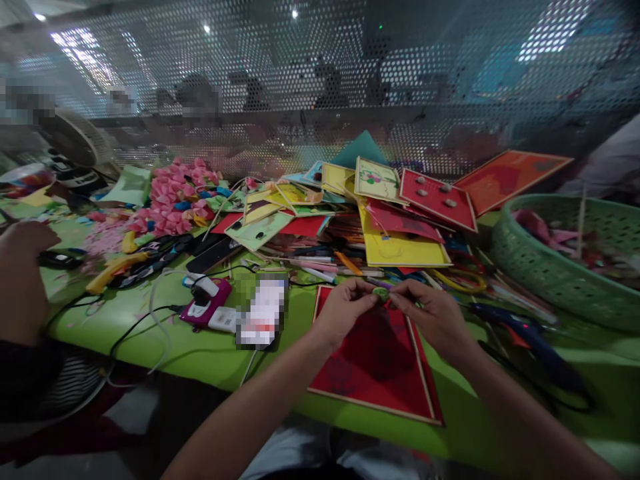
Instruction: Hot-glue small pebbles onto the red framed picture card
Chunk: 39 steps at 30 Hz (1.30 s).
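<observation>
Your left hand (347,308) and right hand (434,319) pinch a small round green piece (381,293) between their fingertips.
From the left, another person's arm (23,273) reaches in at the desk (195,357)'s edge, with a heap of pink paper pieces (183,190) behind a yellow-handled tool (117,272); next come a purple power strip (207,301) and, just beside it, a phone (264,312); your green piece is held over a red framed board (373,363), and a blue glue gun (537,347) lies near a green basket (555,273) on your right.
</observation>
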Available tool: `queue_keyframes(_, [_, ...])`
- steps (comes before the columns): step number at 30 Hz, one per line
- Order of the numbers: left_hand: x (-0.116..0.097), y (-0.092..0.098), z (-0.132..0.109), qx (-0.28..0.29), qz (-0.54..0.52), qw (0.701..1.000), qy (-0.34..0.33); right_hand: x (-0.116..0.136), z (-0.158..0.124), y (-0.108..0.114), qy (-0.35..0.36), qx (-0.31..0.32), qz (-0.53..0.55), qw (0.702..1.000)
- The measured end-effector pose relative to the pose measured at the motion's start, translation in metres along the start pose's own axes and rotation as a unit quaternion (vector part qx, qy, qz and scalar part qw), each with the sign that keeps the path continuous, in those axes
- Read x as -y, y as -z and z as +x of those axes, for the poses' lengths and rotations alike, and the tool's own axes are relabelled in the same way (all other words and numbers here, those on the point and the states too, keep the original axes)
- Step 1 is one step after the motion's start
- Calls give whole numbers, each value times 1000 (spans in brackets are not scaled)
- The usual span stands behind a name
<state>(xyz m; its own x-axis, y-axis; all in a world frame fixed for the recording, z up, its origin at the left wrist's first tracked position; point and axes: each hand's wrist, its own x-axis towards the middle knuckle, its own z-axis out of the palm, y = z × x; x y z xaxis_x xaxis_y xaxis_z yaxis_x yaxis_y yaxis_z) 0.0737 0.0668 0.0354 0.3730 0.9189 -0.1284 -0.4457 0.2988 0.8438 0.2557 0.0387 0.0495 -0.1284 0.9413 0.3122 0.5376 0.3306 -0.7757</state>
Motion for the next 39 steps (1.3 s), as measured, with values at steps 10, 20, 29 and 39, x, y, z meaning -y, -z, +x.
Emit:
queue_keyframes(10, [4,0,1,-15,8,1000,8,-2,0,-1,2,17,-17,1000])
queue_keyframes(20, [4,-4,-1,-26,114,993,-33,1,0,-1,177,-62,-254,949])
queue_keyframes(29, [5,-3,0,-39,210,973,-83,-1,0,-2,200,-62,-247,946])
queue_keyframes(39, [0,-6,-4,-42,218,970,-93,2,0,-2,203,-60,-250,945])
